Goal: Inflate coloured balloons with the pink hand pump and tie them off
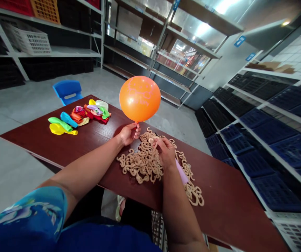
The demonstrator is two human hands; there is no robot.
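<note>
An inflated orange balloon [140, 99] with a pink printed figure stands upright above the table. My left hand [130, 134] is closed round its neck at the bottom. My right hand [165, 150] is closed in a pinch on a beige curled piece at the fingertips, apart from the balloon. Below both hands spreads a heap of beige curled pieces [144, 162], many of them S-shaped; their material I cannot tell. A lilac item [181, 172] lies partly hidden behind my right wrist.
Uninflated balloons in several colours [61, 126] lie on the left of the dark brown table [226, 196]. A blue chair [68, 91] stands behind its far left corner. Shelves with white baskets [32, 40] and dark blue crates [279, 192] line the room.
</note>
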